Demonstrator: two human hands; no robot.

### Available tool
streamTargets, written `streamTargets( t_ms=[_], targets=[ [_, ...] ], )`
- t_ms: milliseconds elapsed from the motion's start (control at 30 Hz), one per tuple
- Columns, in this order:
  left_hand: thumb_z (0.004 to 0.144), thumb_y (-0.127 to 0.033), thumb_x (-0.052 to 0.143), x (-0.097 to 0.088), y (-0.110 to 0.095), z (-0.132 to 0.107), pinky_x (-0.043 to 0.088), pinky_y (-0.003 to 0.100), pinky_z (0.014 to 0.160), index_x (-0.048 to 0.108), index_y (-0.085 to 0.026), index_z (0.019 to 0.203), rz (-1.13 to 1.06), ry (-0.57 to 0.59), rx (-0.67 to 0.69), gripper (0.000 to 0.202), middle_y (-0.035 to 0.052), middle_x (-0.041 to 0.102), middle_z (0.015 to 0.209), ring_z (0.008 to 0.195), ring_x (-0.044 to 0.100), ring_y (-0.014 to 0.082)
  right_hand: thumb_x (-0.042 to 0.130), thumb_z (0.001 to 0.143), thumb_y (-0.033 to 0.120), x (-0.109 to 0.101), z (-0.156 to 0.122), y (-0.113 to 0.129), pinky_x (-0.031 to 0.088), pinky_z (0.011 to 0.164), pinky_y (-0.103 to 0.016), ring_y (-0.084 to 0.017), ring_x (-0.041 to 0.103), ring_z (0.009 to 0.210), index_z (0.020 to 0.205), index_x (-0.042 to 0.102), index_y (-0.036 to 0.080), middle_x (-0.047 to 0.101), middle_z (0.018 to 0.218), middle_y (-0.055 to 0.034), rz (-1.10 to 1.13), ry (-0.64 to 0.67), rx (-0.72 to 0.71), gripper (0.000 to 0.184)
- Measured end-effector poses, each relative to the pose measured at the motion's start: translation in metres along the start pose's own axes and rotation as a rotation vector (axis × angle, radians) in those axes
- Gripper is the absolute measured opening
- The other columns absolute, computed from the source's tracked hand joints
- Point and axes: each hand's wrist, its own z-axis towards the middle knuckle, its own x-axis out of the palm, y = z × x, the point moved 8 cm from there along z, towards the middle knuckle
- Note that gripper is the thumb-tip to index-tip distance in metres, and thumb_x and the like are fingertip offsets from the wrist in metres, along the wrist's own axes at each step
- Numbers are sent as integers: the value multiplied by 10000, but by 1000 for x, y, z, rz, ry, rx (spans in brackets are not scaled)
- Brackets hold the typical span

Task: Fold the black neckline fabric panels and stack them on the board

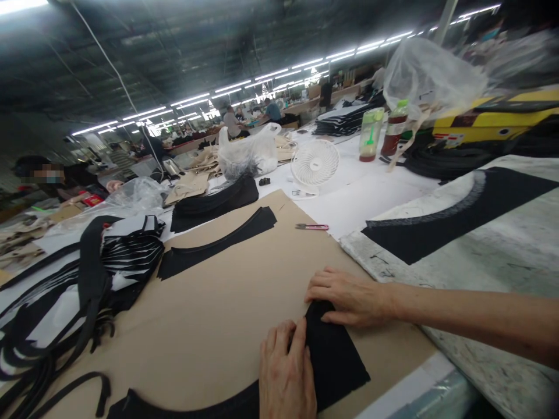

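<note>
A curved black fabric piece (338, 361) lies at the near edge of the tan board (218, 326). My left hand (288, 369) is closed at its curved edge, fingers bent and pressing down; the thumb is mostly hidden. My right hand (349, 297) grips the upper end, with its fingers over the edge and its thumb on the cloth. A similar black piece (218, 241) with a curved edge rests farther up the board. Another black piece (463, 212), with a grey strip along its curve, is on the pale surface (493, 302) at the right.
Pink-handled thread snips (312, 227) lie at the board's far corner. Beyond are a white fan (315, 164), two bottles (395, 128) and a plastic bag (248, 151). Black strips and stacked pieces (131, 262) crowd the left. A co-worker (56, 177) is at far left.
</note>
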Motion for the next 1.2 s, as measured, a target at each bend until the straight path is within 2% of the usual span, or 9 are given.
streamTargets(
  t_ms=[200, 333, 467, 600, 800, 1067, 1200],
  targets=[
    [832, -31, 417, 3, -6, 4, 407, 356, 888, 570, -246, 1287, 76, 41, 78, 526, 55, 631, 1163, 1033, 540, 204, 557, 902, 215, 1, -3, 7, 339, 873, -355, -189, 543, 953, 1210, 566, 235, 610, 1050, -52, -112, 30, -81, 309],
    [817, -42, 440, 4, -8, 3, 400, 361, 903, 560, -224, 1301, 111, 28, 123, 531, 66, 624, 1189, 1048, 528, 214, 529, 920, 228, 1, -7, 11, 327, 868, -366, -185, 546, 939, 1207, 583, 241, 608, 1063, -61, -214, 13, -146, 293],
    [791, -60, 504, 6, -9, 2, 400, 356, 899, 556, -230, 1302, 154, 23, 152, 541, 44, 630, 1197, 1028, 530, 211, 479, 946, 221, 2, -8, 14, 324, 878, -382, -185, 545, 930, 1188, 587, 230, 612, 1061, -69, -262, 0, -148, 265],
    [784, -83, 547, 7, -8, 1, 405, 349, 895, 564, -233, 1289, 209, -2, 185, 527, 36, 639, 1182, 1028, 531, 208, 440, 929, 144, 7, -10, 20, 310, 937, -434, -203, 537, 970, 1212, 566, 209, 615, 1089, -87, -274, -14, -109, 316],
    [803, -102, 527, 9, -7, -2, 409, 371, 894, 569, -216, 1283, 228, -57, 213, 496, 61, 644, 1167, 1033, 545, 221, 422, 861, 48, 18, -12, 28, 166, 1116, -557, -241, 455, 1221, 1285, 525, 192, 571, 1285, -109, -259, -54, 38, 460],
    [819, -110, 536, 8, -9, -4, 377, 369, 904, 578, -227, 1275, 247, -84, 202, 472, 31, 653, 1168, 1037, 533, 216, 456, 769, 72, 27, -15, 33, 22, 1166, -566, -261, 399, 1318, 1312, 529, 118, 547, 1341, -145, -267, -103, 148, 549],
    [836, -124, 527, 9, -8, -4, 373, 376, 899, 574, -233, 1286, 249, -83, 195, 466, 43, 649, 1180, 1048, 531, 229, 455, 719, 54, 29, -18, 29, 27, 1162, -583, -272, 391, 1332, 1339, 512, 110, 527, 1375, -151, -272, -108, 200, 624]
  ],
)
